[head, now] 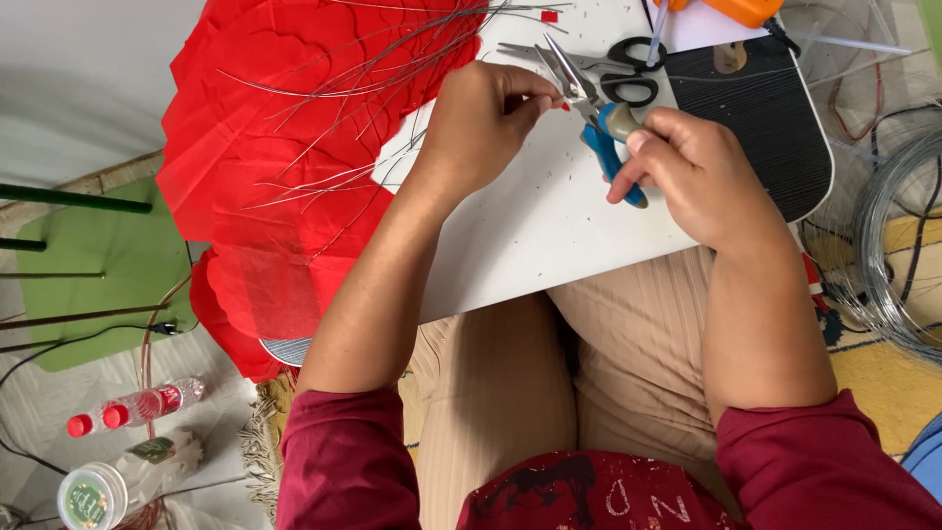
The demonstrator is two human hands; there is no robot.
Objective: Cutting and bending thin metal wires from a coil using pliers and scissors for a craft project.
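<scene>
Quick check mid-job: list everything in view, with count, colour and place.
Pliers: one, blue grips, in right hand.
Scissors: one, black handles, board top.
Board: one, white, on lap.
Red fabric: a pile, left of board.
Wires: many, grey, thin, across fabric.
Wire coil: one, grey, far right.
Glue gun: one, orange, top edge.
Bottles: two, red caps, floor lower left.
Left hand: pinches something small and red at the plier tips.
Right hand: grips the pliers.
</scene>
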